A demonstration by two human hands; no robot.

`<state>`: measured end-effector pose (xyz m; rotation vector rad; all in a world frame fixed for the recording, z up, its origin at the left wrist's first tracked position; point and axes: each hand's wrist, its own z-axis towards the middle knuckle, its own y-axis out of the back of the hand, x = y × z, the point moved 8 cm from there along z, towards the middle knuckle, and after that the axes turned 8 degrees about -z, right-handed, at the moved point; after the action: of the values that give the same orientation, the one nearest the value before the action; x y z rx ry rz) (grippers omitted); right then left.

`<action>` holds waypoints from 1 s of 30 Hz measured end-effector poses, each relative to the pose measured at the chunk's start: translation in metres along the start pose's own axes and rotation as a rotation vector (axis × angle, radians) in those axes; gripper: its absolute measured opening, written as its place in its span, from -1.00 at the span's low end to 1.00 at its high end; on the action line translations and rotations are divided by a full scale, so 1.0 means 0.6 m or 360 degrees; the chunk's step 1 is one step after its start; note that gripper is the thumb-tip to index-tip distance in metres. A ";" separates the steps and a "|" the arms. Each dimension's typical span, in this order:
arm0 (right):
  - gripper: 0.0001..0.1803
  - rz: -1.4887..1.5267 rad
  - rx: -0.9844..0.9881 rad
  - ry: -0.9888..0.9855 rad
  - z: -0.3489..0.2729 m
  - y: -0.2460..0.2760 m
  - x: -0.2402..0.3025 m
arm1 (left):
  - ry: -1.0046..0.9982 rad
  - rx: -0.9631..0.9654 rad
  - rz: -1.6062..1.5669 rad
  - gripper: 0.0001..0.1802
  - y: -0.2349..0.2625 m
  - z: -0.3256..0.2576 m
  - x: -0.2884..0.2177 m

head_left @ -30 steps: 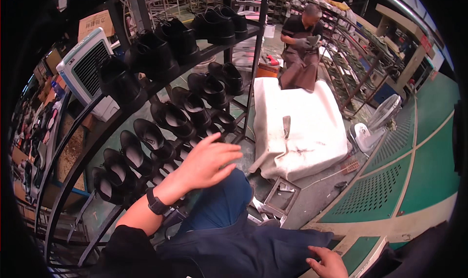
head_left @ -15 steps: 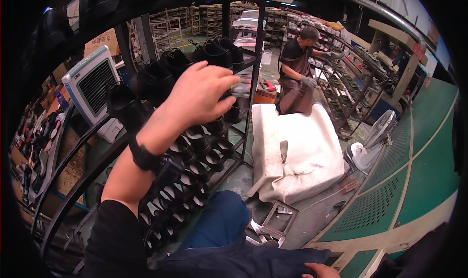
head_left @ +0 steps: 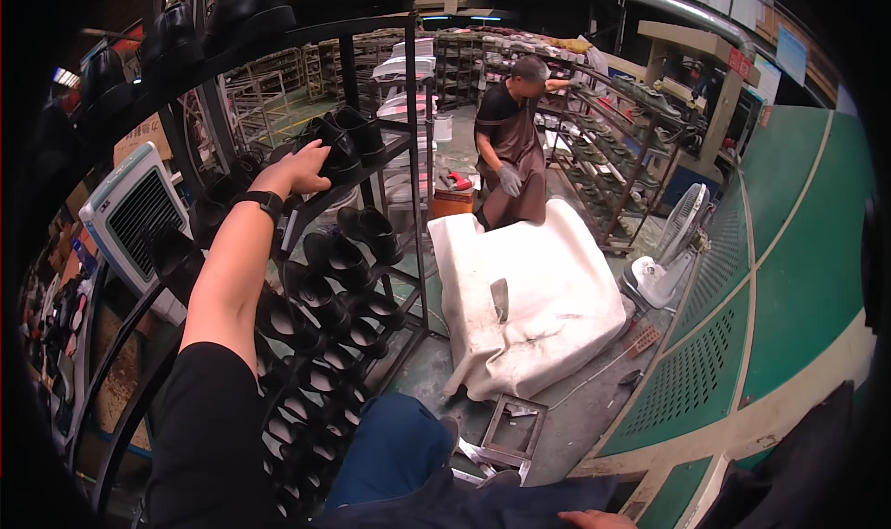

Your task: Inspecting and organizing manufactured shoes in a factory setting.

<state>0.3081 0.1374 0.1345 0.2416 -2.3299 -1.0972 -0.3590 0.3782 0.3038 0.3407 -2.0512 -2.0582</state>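
Note:
My left hand [head_left: 299, 169] reaches out to the upper shelf of a black metal rack [head_left: 415, 158], its fingers apart. The fingertips are right beside a black shoe [head_left: 339, 148] there; whether they touch it I cannot tell. Another black shoe [head_left: 360, 135] stands at the shelf's right end. Below, several rows of black shoes [head_left: 320, 283] fill the lower tiers, their openings facing me. Only part of my right hand [head_left: 599, 520] shows at the bottom edge, by dark cloth [head_left: 520, 503], with its visible fingers stretched out and nothing seen in them.
A green machine housing [head_left: 701, 371] stands on my right. Ahead, a white cover [head_left: 548, 297] lies over a bulky block, with a metal frame [head_left: 513, 427] before it. A co-worker [head_left: 512, 144] sits beyond, near another shoe rack [head_left: 613, 148]. An air cooler [head_left: 139, 213] and fan [head_left: 673, 241] flank the space.
My left hand has moved forward and left, from above the rack to the shoes on its upper shelf. The view has shifted right. The co-worker's raised arm now reaches farther along their rack.

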 end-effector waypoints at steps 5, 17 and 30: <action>-0.49 0.0063 -0.0019 0.0079 -0.006 0.008 0.009 | -0.0011 -0.0036 0.0015 -0.04 0.001 -0.002 -0.010; -0.50 0.0019 -0.0001 0.0058 -0.003 0.006 0.006 | -0.0228 -0.0229 0.0142 -0.37 0.017 -0.006 -0.033; -0.47 -0.0063 0.0032 0.0017 -0.004 0.000 0.009 | -0.0199 -0.0287 0.0156 -0.37 0.017 -0.007 -0.026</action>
<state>0.3048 0.1337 0.1383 0.3012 -2.3370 -1.0893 -0.3430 0.3790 0.3143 0.0810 -1.8875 -2.2334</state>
